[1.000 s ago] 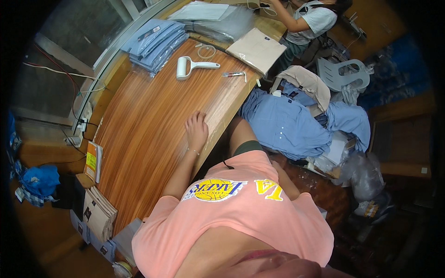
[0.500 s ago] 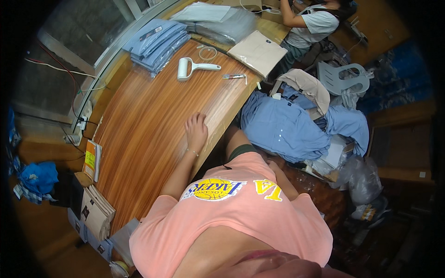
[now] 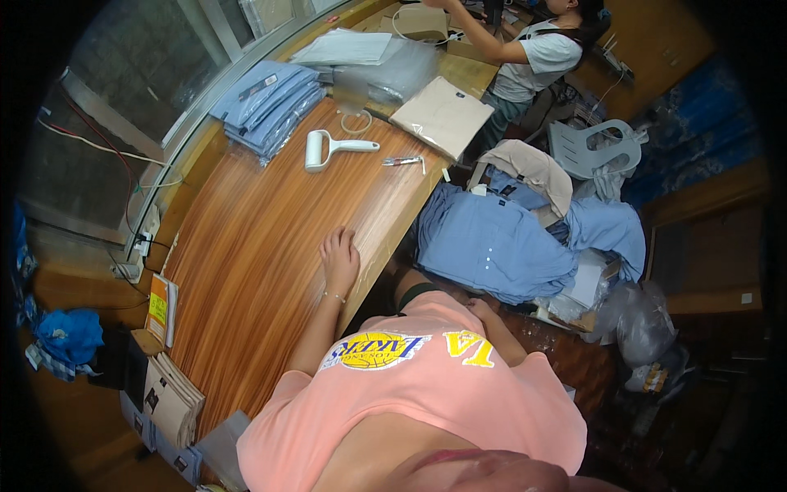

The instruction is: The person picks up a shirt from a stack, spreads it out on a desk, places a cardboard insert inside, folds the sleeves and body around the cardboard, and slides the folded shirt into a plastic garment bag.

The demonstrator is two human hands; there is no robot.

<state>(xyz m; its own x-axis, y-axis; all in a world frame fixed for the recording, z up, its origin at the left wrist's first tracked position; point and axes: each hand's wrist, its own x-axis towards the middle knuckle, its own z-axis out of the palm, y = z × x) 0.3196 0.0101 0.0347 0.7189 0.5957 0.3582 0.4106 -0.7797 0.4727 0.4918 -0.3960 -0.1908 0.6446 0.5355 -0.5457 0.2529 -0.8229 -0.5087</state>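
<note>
My left hand (image 3: 338,262) lies flat on the wooden table (image 3: 262,246), near its right edge, fingers stretched out and holding nothing. My right hand (image 3: 482,310) is low beside my lap, partly behind my shirt; its fingers are not clear. Farther up the table lie a white lint roller (image 3: 338,148), small thread snips (image 3: 402,161) and a clear tape ring (image 3: 356,122). A folded beige garment in clear plastic (image 3: 443,116) sits at the far right corner. To the right of the table is a heap of light blue shirts (image 3: 496,242) with a beige garment (image 3: 529,170) on it.
Bagged blue shirts (image 3: 270,102) are stacked by the window, beside clear plastic bags (image 3: 381,70). A co-worker (image 3: 545,61) is at the far end. A grey plastic chair (image 3: 594,148) stands at the right. Packed beige garments (image 3: 174,394) and an orange-white packet (image 3: 161,307) line the left edge.
The whole view has shifted slightly, so the table things appear lower and more to the left. My left hand stays resting on the table. The co-worker's arm has reached farther left.
</note>
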